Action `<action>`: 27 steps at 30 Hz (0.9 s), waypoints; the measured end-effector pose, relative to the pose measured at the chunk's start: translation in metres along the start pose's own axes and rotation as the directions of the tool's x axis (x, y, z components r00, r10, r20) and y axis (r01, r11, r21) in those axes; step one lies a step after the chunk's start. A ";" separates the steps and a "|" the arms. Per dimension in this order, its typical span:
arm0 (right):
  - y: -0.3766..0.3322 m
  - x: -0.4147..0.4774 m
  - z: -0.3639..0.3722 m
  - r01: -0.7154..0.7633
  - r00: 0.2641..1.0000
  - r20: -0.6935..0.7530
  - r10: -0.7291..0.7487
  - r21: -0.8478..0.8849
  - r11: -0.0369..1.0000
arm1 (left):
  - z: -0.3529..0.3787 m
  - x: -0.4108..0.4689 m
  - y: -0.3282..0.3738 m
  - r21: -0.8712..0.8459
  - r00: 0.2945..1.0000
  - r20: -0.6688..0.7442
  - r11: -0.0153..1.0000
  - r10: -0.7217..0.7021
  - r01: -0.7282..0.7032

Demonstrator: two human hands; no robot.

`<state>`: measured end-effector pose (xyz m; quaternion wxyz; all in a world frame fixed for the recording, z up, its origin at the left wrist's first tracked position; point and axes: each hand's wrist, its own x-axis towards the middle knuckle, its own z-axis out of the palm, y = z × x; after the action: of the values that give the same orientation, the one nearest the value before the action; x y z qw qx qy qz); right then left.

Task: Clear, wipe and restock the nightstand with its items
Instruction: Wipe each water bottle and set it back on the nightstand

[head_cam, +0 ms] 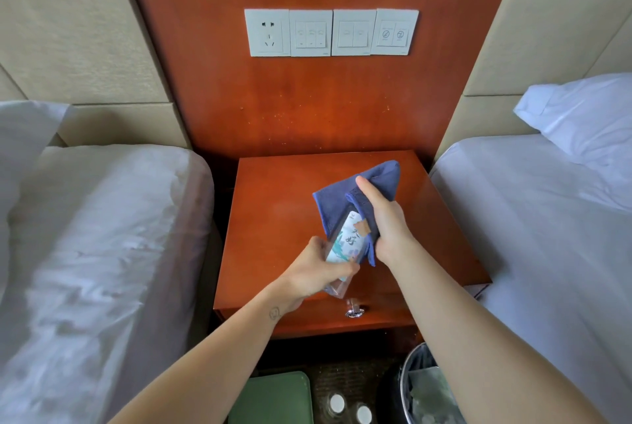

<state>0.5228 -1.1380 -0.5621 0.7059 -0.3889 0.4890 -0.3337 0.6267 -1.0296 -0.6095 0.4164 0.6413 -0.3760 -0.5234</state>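
Blue cloth (345,191) covers the upper part of the bottle (343,242), which you hold slanted over the front half of the nightstand (273,218). The bottle's top points away from you and is hidden in the folds.

Your right hand (386,218) grips the cloth round the bottle, with the fingers curled under and the thumb laid along the fold toward the wall. Your left hand (318,273) grips the bottle's lower end, with the fingers closed round the clear plastic beside the white printed label. The clear base juts past your left hand, above the nightstand's front edge and just over the drawer knob (354,312). You cannot tell from this view whether the base touches the wood.

The nightstand is red-brown wood and stands between the left bed (102,235) and the right bed (547,235), both in white sheets. A pillow (581,115) lies at the head of the right bed.

Behind the nightstand rises a wood panel (307,109) of the same colour. It carries a row of four white plates: a socket (267,33) on the left, then switches (354,32).

On the floor near you, below the drawer, stand a green box (273,396) and a metal bin (410,386) with a clear liner. Between them are two bottles seen from above, showing white caps (337,402).
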 end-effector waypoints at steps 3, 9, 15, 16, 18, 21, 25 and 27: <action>0.013 -0.010 0.016 0.003 0.999 -0.034 -0.004 -0.016 1.000 | 0.002 0.009 -0.005 0.035 0.994 -0.105 0.999 0.036 -0.032; 0.031 -0.022 0.015 -0.019 0.999 0.044 0.024 -0.118 0.993 | -0.001 0.012 -0.002 0.215 0.977 -0.175 0.973 0.120 -0.081; 0.027 -0.022 0.008 0.069 0.995 0.083 -0.057 -0.154 0.986 | -0.020 -0.002 0.018 -0.140 0.996 -0.003 0.986 0.089 -0.089; 0.027 -0.020 0.004 0.109 0.990 0.113 -0.087 -0.201 0.974 | -0.023 0.001 0.022 -0.152 0.991 -0.096 0.983 0.089 -0.103; 0.024 -0.018 0.003 0.151 0.974 0.207 -0.095 -0.275 0.950 | -0.031 0.008 0.032 -0.242 0.968 -0.251 0.966 0.027 -0.090; 0.027 -0.014 0.006 0.302 0.920 0.380 -0.098 -0.527 0.794 | -0.033 0.017 0.045 -0.353 0.986 -0.168 0.935 -0.014 -0.047; 0.035 -0.011 0.016 0.307 0.947 0.293 -0.132 -0.704 0.641 | -0.033 0.021 0.048 -0.387 0.983 -0.177 0.922 -0.042 -0.030; 0.038 -0.016 0.017 0.328 0.943 0.289 -0.165 -0.726 0.604 | -0.033 0.023 0.047 -0.412 0.971 -0.236 0.909 -0.036 -0.067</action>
<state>0.5381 -1.1028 -0.5846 0.4651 -0.7446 0.4546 -0.1504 0.6608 -1.0636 -0.5704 0.5899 0.5925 -0.2080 -0.5076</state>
